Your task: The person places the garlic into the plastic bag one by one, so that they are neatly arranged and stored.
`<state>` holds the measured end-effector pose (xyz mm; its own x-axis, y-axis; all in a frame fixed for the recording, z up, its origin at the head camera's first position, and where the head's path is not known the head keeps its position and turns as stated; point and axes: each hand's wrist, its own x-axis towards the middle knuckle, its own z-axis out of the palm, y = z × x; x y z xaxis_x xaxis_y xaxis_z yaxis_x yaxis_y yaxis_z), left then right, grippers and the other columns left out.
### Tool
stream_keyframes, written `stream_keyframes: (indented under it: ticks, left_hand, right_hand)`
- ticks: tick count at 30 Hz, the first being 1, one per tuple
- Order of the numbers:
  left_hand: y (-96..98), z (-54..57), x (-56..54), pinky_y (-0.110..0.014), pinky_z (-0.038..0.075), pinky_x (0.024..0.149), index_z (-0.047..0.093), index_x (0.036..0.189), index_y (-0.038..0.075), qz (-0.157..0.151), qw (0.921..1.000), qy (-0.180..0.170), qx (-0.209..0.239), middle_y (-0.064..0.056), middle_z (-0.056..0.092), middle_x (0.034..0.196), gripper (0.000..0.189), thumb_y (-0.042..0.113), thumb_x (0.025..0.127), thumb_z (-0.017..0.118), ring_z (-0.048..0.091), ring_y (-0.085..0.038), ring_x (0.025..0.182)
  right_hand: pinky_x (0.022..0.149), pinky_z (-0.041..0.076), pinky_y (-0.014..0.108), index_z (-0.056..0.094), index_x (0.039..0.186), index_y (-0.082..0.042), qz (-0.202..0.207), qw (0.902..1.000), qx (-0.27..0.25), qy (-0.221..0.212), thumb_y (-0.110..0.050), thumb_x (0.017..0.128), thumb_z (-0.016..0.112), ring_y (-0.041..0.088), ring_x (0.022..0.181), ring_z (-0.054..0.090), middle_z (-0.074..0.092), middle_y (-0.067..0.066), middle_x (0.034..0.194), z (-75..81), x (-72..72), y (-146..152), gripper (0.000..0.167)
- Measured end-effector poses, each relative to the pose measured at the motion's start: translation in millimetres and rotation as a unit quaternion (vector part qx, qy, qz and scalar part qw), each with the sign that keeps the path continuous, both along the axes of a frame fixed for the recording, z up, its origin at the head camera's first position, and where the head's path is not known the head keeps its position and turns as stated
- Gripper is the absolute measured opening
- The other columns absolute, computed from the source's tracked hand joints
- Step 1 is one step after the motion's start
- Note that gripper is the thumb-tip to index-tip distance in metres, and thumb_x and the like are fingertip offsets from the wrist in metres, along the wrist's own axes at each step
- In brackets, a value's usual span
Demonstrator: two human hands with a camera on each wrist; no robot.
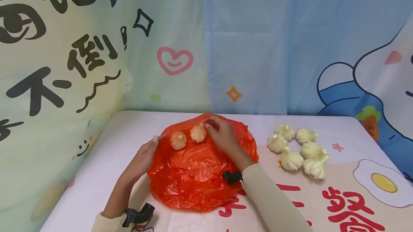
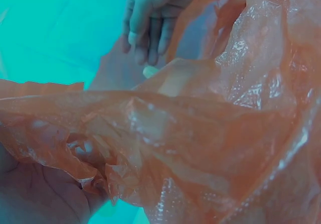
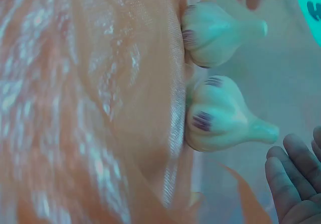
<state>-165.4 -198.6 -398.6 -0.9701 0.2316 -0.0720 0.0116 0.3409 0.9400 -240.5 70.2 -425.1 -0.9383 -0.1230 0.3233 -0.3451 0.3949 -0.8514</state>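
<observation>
Two garlic bulbs, a left one (image 1: 178,140) and a right one (image 1: 198,132), lie in the mouth of a crumpled red plastic bag (image 1: 193,181). In the right wrist view both bulbs (image 3: 225,118) show purple streaks and point their stems away from the bag. My left hand (image 1: 145,156) holds the bag's left edge; thin plastic covers much of its palm (image 2: 45,194) in the left wrist view. Just beside the right bulb is my right hand (image 1: 222,133), fingers loosely bent. Its fingertips come close to that bulb's stem in the right wrist view, with nothing held.
Several pale garlic bulbs (image 1: 290,158) form a loose ring right of the bag. The white table (image 1: 138,121) carries a printed cloth with a fried egg (image 1: 384,181) and red lettering. A patterned curtain (image 1: 248,45) hangs behind it. Each wrist wears a black strap.
</observation>
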Motion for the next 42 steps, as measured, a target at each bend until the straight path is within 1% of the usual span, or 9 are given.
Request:
stream_keyframes:
  ticks: [4, 9, 12, 17, 23, 27, 33, 38, 42]
  left_hand:
    - [-2.0, -2.2, 1.0, -0.049, 0.042, 0.101, 0.038, 0.149, 0.004, -0.003, 0.9999, -0.001, 0.010, -0.018, 0.043, 0.146, 0.062, 0.047, 0.105, 0.027, 0.045, -0.036, 0.129]
    - [-1.7, -1.3, 0.0, -0.048, 0.043, 0.101, 0.037, 0.149, 0.004, -0.004, 1.0000, 0.005, 0.004, -0.018, 0.042, 0.147, 0.064, 0.049, 0.105, 0.028, 0.045, -0.036, 0.129]
    - [-1.6, -1.4, -0.1, -0.048, 0.044, 0.100, 0.037, 0.149, 0.004, -0.006, 0.9999, 0.004, 0.008, -0.018, 0.043, 0.146, 0.064, 0.049, 0.104, 0.028, 0.045, -0.037, 0.129]
    - [-4.1, -1.6, 0.7, -0.048, 0.044, 0.100, 0.039, 0.148, 0.005, -0.007, 0.9999, 0.004, 0.015, -0.018, 0.046, 0.144, 0.061, 0.048, 0.105, 0.027, 0.048, -0.036, 0.127]
    - [-7.6, 1.9, 1.7, -0.046, 0.049, 0.095, 0.039, 0.148, 0.005, -0.005, 0.9997, 0.016, 0.016, -0.020, 0.047, 0.142, 0.059, 0.045, 0.106, 0.027, 0.051, -0.039, 0.122]
    - [-9.5, 3.6, 0.5, -0.044, 0.051, 0.092, 0.039, 0.148, 0.005, -0.014, 0.9993, 0.018, 0.031, -0.021, 0.048, 0.140, 0.059, 0.044, 0.106, 0.027, 0.052, -0.041, 0.119]
    - [-11.2, 3.1, -0.1, -0.042, 0.051, 0.093, 0.039, 0.148, 0.004, -0.012, 0.9993, 0.019, 0.030, -0.021, 0.049, 0.139, 0.060, 0.046, 0.106, 0.027, 0.053, -0.039, 0.119]
    - [-12.7, 2.8, 0.5, -0.043, 0.052, 0.091, 0.038, 0.148, 0.005, -0.021, 0.9987, 0.022, 0.041, -0.022, 0.048, 0.138, 0.060, 0.045, 0.106, 0.026, 0.053, -0.042, 0.117]
    - [-11.7, 3.4, 0.8, -0.041, 0.053, 0.090, 0.039, 0.148, 0.006, -0.017, 0.9988, 0.018, 0.043, -0.021, 0.050, 0.138, 0.060, 0.046, 0.106, 0.027, 0.053, -0.042, 0.117]
  right_hand:
    - [0.092, 0.051, 0.034, 0.063, 0.124, -0.004, 0.028, 0.9991, -0.012, 0.030, -0.007, 0.096, 0.061, 0.020, 0.107, 0.064, 0.068, 0.008, 0.115, 7.1, 10.2, 5.7, 0.028]
    - [0.090, 0.052, 0.035, 0.066, 0.120, -0.005, 0.052, 0.9966, -0.017, 0.062, -0.007, 0.097, 0.059, 0.017, 0.104, 0.064, 0.070, 0.007, 0.109, 18.7, 25.9, 15.6, 0.024]
    - [0.089, 0.053, 0.033, 0.067, 0.118, -0.005, 0.063, 0.9954, -0.001, 0.072, -0.007, 0.097, 0.059, 0.015, 0.102, 0.064, 0.070, 0.003, 0.107, 24.5, 36.8, 21.8, 0.023]
    - [0.087, 0.054, 0.031, 0.068, 0.115, -0.007, 0.060, 0.9955, 0.007, 0.074, -0.006, 0.096, 0.060, 0.012, 0.100, 0.064, 0.070, -0.004, 0.106, 30.2, 59.0, 35.9, 0.021]
    - [0.084, 0.055, 0.032, 0.069, 0.114, -0.010, 0.079, 0.9922, 0.013, 0.095, 0.000, 0.094, 0.060, 0.017, 0.100, 0.066, 0.070, -0.003, 0.107, 33.7, 82.6, 59.9, 0.024]
    - [0.083, 0.055, 0.028, 0.070, 0.112, -0.010, 0.068, 0.9914, 0.027, 0.109, 0.004, 0.092, 0.060, 0.019, 0.098, 0.067, 0.071, -0.002, 0.106, 36.6, 90.3, 76.9, 0.026]
    - [0.082, 0.054, 0.024, 0.071, 0.108, -0.010, 0.045, 0.9939, 0.022, 0.098, 0.006, 0.092, 0.058, 0.020, 0.097, 0.067, 0.071, -0.003, 0.105, 41.1, 105.3, 96.7, 0.026]
    - [0.081, 0.052, 0.021, 0.071, 0.110, -0.010, 0.041, 0.9912, 0.056, 0.113, 0.008, 0.091, 0.059, 0.016, 0.100, 0.067, 0.071, -0.003, 0.106, 38.6, 114.8, 110.2, 0.028]
    - [0.080, 0.054, 0.023, 0.070, 0.113, -0.011, 0.031, 0.9914, 0.080, 0.099, 0.007, 0.089, 0.063, 0.017, 0.100, 0.067, 0.070, -0.002, 0.108, 35.1, 123.0, 122.7, 0.030]
